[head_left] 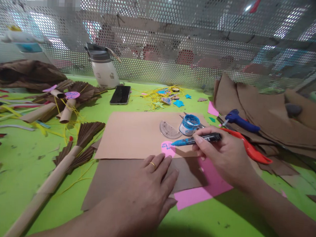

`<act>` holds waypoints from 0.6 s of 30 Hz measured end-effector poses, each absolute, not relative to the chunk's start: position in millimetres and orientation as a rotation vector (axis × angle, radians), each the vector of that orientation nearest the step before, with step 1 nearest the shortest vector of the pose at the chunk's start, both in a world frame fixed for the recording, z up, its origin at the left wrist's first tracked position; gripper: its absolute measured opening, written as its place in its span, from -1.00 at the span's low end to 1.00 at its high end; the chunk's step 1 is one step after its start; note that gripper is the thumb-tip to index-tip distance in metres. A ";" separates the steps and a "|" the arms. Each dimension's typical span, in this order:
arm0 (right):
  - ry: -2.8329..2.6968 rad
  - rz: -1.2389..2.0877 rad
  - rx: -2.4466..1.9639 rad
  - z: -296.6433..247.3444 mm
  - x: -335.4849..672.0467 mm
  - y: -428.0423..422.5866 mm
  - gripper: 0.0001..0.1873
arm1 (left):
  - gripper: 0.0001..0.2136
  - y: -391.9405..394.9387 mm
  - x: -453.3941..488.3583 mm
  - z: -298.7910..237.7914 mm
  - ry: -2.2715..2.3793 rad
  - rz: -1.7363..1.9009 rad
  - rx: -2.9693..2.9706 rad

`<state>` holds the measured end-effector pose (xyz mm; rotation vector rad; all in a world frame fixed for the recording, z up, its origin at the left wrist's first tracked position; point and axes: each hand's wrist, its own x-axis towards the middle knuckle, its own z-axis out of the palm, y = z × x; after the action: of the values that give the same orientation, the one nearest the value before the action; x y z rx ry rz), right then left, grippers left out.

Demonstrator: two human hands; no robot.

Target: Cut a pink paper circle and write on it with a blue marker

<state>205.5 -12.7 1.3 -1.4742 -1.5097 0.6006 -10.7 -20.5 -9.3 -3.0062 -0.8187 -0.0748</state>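
Note:
My right hand (220,153) grips a blue marker (188,140), fingers closed round its dark end. The marker's tip touches a small rounded pink paper piece (168,151) that carries blue drawn lines. My left hand (152,187) lies flat, its fingers stretched out and fingertips on the lower edge of the pink piece. Beneath are brown paper sheets (131,135) and part of a larger pink sheet (194,197). Just beyond the marker stand a jar of blue paint (190,126) and a clear protractor (170,130).
Paper-tube figures with pleated brown paper (67,110) lie left, near a long tube (45,190). A phone (120,95) and bottle (104,70) stand behind. At right are a blue glue gun (240,122), red-handled scissors (255,154) and brown paper (262,108). Perforated metal (160,39) borders the back.

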 end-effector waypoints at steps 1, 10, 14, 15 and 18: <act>-1.514 0.581 -1.472 1.7 205.4 -12.8 -0.83 | -0.56 -20.6 -10.7 -9.4 -0.817 -0.078 -3.008; -1.487 0.761 -1.489 0.5 200.7 -15.6 -0.79 | -0.57 -22.2 -10.1 -10.7 -0.808 -0.089 -2.998; -1.461 0.795 -1.478 -1.7 196.1 -16.8 -0.78 | -0.57 -22.6 -10.2 -10.8 -0.803 -0.094 -2.988; -1.461 0.807 -1.478 -1.9 196.1 -16.8 -0.77 | -0.57 -22.6 -10.3 -10.9 -0.802 -0.097 -2.989; -1.469 0.795 -1.487 -1.4 199.5 -15.5 -0.76 | -0.57 -22.5 -10.6 -10.8 -0.807 -0.105 -2.994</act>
<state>199.5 -15.5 -1.4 -1.4870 -1.4694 0.7947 -10.6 -22.5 -10.8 -2.9939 -0.8071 -0.1048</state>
